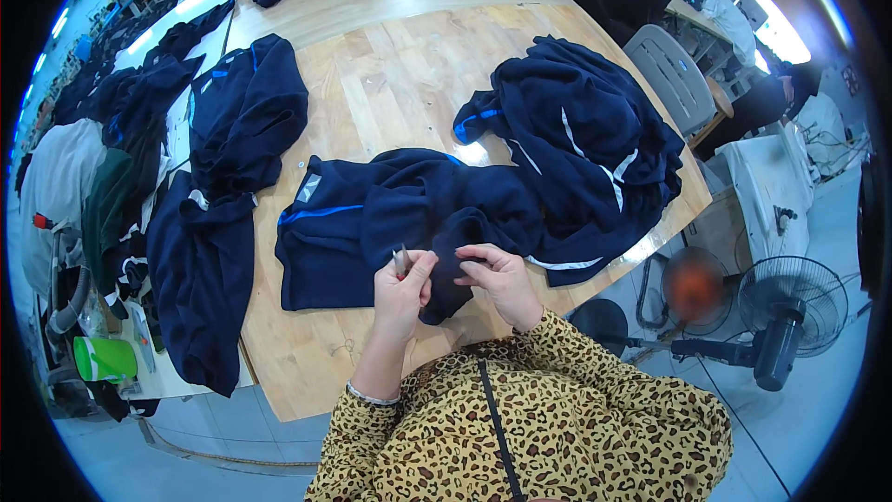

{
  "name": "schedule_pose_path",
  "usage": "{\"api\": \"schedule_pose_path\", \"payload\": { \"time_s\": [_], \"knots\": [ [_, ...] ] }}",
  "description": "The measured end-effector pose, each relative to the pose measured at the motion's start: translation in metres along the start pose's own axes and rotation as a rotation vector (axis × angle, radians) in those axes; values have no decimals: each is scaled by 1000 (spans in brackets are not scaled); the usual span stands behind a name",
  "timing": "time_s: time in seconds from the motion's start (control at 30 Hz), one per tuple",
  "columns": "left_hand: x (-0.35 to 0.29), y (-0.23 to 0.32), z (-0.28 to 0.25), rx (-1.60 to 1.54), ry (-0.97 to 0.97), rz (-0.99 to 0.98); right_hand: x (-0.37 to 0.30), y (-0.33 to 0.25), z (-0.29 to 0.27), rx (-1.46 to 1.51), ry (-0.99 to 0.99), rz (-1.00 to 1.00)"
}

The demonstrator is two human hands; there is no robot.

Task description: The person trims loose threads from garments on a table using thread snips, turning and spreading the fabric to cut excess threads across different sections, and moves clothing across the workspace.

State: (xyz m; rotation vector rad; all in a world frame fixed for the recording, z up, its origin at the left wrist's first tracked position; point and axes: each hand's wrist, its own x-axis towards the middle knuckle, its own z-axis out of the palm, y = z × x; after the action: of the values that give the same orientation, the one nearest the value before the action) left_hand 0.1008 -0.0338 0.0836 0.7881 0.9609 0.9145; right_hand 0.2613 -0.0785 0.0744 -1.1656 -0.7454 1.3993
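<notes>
A navy garment (321, 265) with a blue stripe and a small grey patch lies spread on the wooden table in front of me. My left hand (401, 293) is closed, with the metal blades of small thread snips (401, 260) sticking up out of it. Its thumb and forefinger meet at the left side of a raised fold of the garment. At the right side of this fold, my right hand (500, 284) pinches the dark cloth between thumb and fingers. Whether a loose thread runs between the hands is too small to tell.
A heap of navy garments (595, 149) with white piping lies on the table (353, 84) to the right. More navy clothing (246, 112) hangs over its left edge. A green container (104, 359) stands far left; a pedestal fan (790, 316) and grey chair (671, 79) are right.
</notes>
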Motion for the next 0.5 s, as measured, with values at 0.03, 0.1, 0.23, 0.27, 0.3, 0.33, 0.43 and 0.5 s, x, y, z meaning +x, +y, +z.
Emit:
{"api": "schedule_pose_path", "payload": {
  "time_s": [0.03, 0.1, 0.23, 0.27, 0.3, 0.33, 0.43, 0.5],
  "knots": [
    [-1, -1, -1, 42, 36, 28, 0, 1, -2, 21, 31, 29],
    [3, -13, -5, 167, 67, 79, 0, 2, -4, 69, 30, 30],
    [1, -15, -8, 249, -35, 13, -4, 10, -6, 238, 48, 17],
    [0, -16, -8, 180, -84, -62, -4, 10, -8, 238, 47, 18],
    [1, -17, -10, 164, -74, -101, -5, 8, -12, -7, 87, -83],
    [1, -16, -12, 164, -74, -101, -6, 6, -14, -254, 127, -184],
    [0, -11, -13, 146, -67, -137, -4, -19, -10, -669, 143, -542],
    [1, -9, -12, 117, -133, -123, 0, -26, -6, -867, 88, -656]
  ]
}}
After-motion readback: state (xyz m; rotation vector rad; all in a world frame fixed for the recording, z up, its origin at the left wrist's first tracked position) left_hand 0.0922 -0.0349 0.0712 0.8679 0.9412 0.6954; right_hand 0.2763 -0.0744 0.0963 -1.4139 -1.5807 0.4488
